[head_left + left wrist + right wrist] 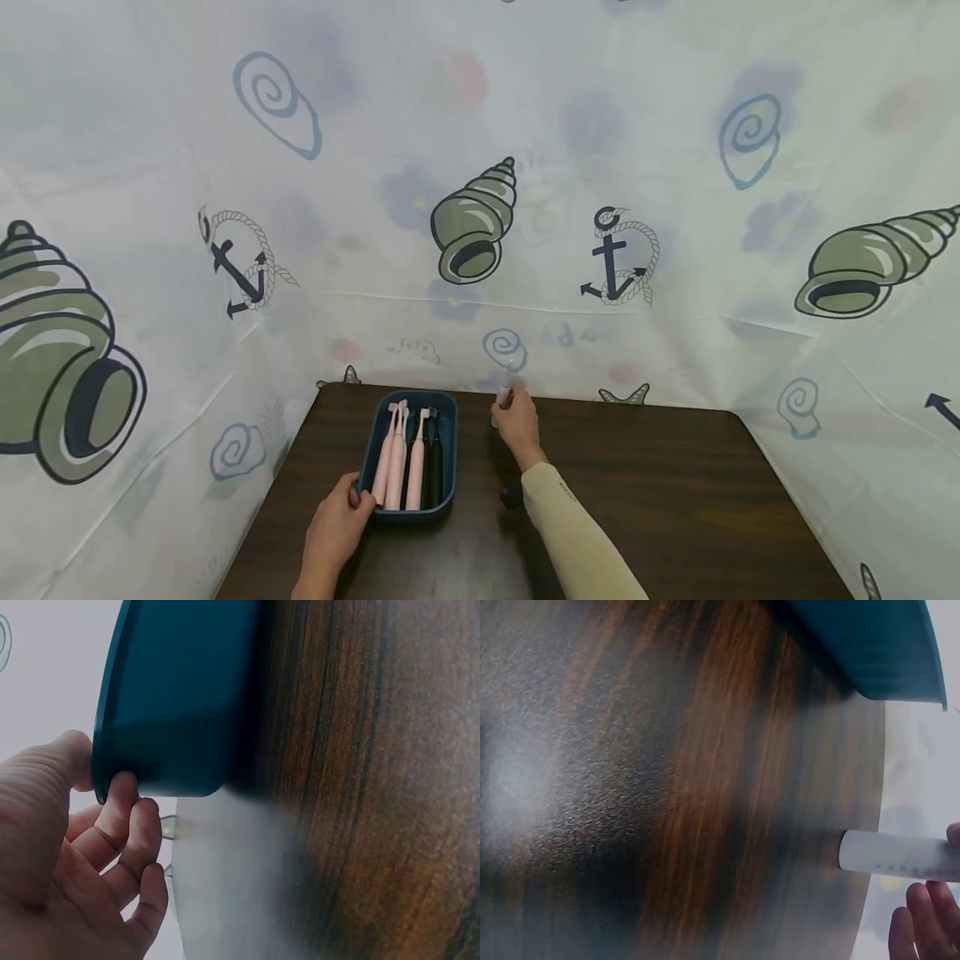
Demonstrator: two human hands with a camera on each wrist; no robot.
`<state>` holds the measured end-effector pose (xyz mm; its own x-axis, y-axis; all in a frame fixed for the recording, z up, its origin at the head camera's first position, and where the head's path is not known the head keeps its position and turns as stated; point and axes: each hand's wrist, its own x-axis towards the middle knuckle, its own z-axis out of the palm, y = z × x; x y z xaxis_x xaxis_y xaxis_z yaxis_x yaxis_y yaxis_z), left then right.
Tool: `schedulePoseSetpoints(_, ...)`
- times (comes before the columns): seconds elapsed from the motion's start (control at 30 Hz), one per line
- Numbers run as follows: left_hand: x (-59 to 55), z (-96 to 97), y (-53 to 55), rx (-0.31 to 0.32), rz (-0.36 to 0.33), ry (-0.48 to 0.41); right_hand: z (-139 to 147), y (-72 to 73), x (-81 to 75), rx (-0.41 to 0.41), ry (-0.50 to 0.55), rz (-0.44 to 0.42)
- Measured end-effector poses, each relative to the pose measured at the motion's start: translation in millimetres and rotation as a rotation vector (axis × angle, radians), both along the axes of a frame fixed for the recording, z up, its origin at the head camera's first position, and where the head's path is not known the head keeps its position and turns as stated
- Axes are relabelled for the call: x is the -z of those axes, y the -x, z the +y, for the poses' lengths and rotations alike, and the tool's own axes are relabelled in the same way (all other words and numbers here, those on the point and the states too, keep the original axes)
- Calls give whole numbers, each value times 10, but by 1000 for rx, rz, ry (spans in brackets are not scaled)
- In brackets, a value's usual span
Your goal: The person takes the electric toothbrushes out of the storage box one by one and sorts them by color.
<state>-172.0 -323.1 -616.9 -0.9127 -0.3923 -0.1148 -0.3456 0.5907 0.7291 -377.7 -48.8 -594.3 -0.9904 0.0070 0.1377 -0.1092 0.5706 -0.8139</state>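
Note:
My left hand (335,525) pinches the near left corner of a dark blue bin (452,475), thumb on the outside near the rim and fingertips under it in the left wrist view. Inside the bin lie several electric toothbrushes, pink ones (394,467) and black ones (434,471), heads toward the far end. To the right of the bin, near the table's far edge, my right hand (519,423) grips a white electric toothbrush (892,855) by its handle. It stands about upright, its lower end close over the tabletop; my fingers hide part of the handle.
The dark wood table (637,492) reaches back to a white patterned curtain (555,333), which also hangs along both sides. A small dark rounded thing (512,497) shows beside the right sleeve (577,533).

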Motion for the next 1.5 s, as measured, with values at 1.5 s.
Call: schedulePoseSetpoints(1.5, -28, 21, -13, 4, 15, 2, 93, 0, -25, -26, -10, 28)
